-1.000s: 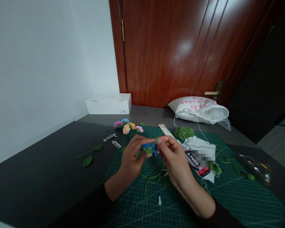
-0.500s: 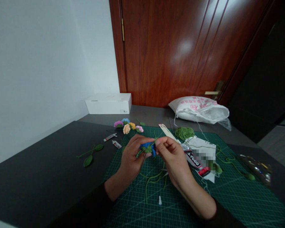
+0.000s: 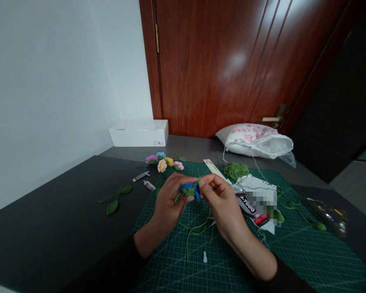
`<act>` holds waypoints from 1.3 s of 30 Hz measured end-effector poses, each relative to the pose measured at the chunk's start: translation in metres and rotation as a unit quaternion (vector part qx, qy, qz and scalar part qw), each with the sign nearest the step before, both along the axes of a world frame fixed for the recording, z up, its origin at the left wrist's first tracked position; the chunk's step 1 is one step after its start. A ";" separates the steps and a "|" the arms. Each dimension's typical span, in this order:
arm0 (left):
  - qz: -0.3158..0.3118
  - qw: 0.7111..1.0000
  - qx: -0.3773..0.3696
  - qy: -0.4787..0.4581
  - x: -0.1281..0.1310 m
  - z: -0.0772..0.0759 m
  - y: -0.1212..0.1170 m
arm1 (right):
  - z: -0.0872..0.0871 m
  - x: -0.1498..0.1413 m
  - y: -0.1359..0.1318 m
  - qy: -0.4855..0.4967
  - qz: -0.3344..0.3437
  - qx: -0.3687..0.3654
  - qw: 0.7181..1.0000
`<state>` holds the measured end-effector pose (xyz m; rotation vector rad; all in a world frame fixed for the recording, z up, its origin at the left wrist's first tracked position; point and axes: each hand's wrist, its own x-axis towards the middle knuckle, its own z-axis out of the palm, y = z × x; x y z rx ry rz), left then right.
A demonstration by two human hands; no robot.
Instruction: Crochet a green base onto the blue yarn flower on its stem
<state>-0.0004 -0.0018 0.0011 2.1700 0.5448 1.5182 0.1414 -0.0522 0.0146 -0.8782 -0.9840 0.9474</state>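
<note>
My left hand [image 3: 170, 200] is closed around a blue crocheted flower [image 3: 188, 189] with a green base turned toward me. My right hand [image 3: 218, 196] pinches a green yarn strand [image 3: 199, 179] at the flower's far right edge, fingertips almost touching the left fingers. Part of the flower is hidden behind the left fingers. Below the hands, loose green yarn tails [image 3: 192, 232] lie over the green cutting mat [image 3: 232, 268]. A small white nozzle cap [image 3: 205, 256] rests near the mat's front.
Several crocheted flowers [image 3: 162, 165] and two small glue tubes [image 3: 149, 185] lie to the left, with green leaves [image 3: 112, 207] further out. On the right are a green yarn ball [image 3: 236, 171], a glue package [image 3: 248, 205] and a white sack [image 3: 256, 140]. Behind stands a white box [image 3: 140, 136].
Almost nothing differs. Both hands keep their hold on the flower and yarn, and the whole view has shifted very slightly.
</note>
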 end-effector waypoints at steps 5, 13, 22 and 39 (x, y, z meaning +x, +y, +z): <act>-0.016 1.000 -0.013 -0.015 0.000 -0.002 0.001 | 0.001 0.000 -0.001 -0.003 0.005 0.011 1.000; -0.018 0.999 -0.026 -0.015 0.000 -0.003 0.003 | 0.002 0.000 -0.001 0.003 0.002 -0.002 1.000; -0.035 0.999 -0.027 -0.027 0.001 -0.006 0.004 | 0.001 0.000 0.000 0.006 -0.001 0.000 1.000; -0.027 0.999 -0.016 -0.012 0.000 -0.003 0.003 | 0.001 0.001 0.001 -0.013 -0.009 0.004 1.000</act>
